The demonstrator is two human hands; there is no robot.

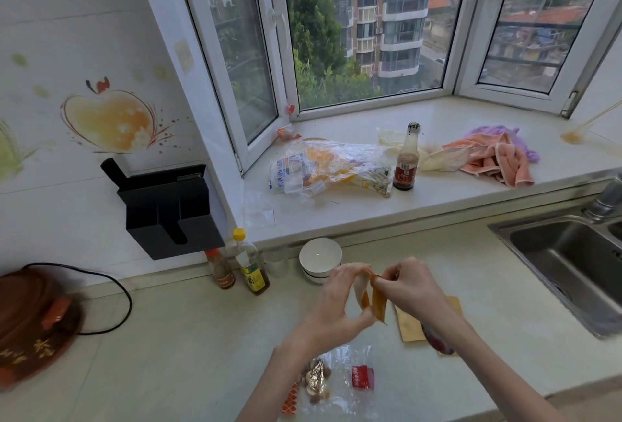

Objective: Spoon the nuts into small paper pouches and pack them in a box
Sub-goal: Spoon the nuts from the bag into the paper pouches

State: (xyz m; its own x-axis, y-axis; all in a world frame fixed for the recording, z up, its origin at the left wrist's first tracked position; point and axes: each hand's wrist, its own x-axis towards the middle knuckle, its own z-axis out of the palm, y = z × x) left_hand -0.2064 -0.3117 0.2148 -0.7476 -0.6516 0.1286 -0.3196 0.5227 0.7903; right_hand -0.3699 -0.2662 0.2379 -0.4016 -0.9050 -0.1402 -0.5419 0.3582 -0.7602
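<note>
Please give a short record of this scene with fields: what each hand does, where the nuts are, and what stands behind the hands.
left hand: pinches one side of the paper pouch
right hand: pinches the other side, pulling it open
nuts: in a clear plastic bag on the counter, near the person
behind hands: white bowl
spare pouches: flat under right forearm

The brown clay pot with pale lettering (32, 324) is cut off by the left edge and blurred. The steel sink basin (568, 266) runs out past the right edge. A flat brown paper pouch (412, 325) on the counter lies partly under the right forearm. The clear plastic bag of nuts (331, 384) is partly covered by the left wrist, its print unreadable.
</note>
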